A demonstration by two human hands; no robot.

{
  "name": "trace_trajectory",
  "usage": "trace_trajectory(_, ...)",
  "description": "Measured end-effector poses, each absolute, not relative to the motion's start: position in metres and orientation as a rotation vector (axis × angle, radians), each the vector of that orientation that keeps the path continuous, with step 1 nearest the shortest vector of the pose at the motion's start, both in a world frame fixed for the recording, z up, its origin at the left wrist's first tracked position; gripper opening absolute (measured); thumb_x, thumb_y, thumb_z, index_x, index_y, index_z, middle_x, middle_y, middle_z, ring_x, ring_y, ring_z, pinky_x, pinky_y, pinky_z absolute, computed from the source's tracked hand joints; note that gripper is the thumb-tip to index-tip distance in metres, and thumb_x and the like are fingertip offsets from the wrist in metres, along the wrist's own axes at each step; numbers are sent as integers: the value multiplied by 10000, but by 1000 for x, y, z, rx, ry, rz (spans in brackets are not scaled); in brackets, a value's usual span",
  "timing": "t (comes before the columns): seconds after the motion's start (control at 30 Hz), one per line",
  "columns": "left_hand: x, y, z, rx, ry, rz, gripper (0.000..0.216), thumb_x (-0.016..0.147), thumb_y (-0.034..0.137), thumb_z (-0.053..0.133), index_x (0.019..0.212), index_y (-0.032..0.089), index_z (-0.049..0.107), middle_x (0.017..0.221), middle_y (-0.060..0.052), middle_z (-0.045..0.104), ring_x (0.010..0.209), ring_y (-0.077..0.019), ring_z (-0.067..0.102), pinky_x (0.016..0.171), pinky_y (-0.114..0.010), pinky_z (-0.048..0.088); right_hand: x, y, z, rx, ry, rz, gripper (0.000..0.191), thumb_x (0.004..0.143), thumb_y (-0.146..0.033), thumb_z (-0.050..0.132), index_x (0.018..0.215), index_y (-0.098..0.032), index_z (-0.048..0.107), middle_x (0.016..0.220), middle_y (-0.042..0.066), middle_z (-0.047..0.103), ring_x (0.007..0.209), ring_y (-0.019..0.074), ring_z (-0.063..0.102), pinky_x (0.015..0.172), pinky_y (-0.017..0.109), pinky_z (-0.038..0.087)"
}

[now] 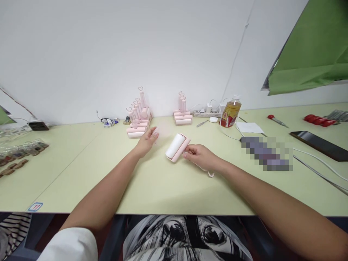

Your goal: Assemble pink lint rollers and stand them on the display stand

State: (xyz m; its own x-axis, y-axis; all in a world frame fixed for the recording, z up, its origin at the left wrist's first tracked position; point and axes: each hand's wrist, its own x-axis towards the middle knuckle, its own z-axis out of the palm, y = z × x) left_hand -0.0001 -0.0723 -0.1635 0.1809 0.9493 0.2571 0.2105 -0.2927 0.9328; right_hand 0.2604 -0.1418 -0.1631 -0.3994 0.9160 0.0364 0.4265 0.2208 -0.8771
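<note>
My right hand [201,156] is closed around the handle of a pink lint roller [176,146]. Its white roll faces left, tilted, and the handle's heart-shaped end loop [211,174] shows below my wrist. My left hand [146,142] pinches a see-through, faintly pink plastic cover [163,129], blurred and apart from the roller. Behind my left hand lies a stack of pink lint rollers [138,129] with handles pointing up. A smaller stack of the same rollers [183,117] is by the wall, beyond the roller I hold.
On the right are a bottle [231,111], a power strip [203,113], a white paper [249,127], a dark phone [320,145], screwdrivers [277,121] and loose cables [320,166]. Small wrapped items [21,150] lie far left. The table's front edge [176,214] runs below my arms.
</note>
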Motion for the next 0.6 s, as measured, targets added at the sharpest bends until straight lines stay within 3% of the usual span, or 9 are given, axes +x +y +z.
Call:
trace_trajectory(0.13,12,-87,-158,1629,979,1066,602,823,567,605,1271,172,534,1103,-89,631,842,-151,579,678,-233,451,259,-141,-165,-1234,-1876,1093,336,808,-520,589,777,-185,579,578,-56,386,512,101,354,462,232,256)
trace_trajectory(0.37,27,-103,-158,1791,788,954,580,859,514,589,1352,214,527,1278,-98,585,1136,-228,540,953,-315,427,256,-142,-165,-1249,-1930,1051,312,840,-485,557,735,-192,537,572,-53,405,505,101,368,462,232,262)
trace_trajectory(0.6,35,-106,-162,1964,943,865,571,859,517,568,1344,216,572,1062,-80,623,1020,-251,554,954,-364,415,250,-146,-169,-1288,-1891,1042,361,830,-497,562,646,-193,495,543,-45,432,467,97,397,427,229,295)
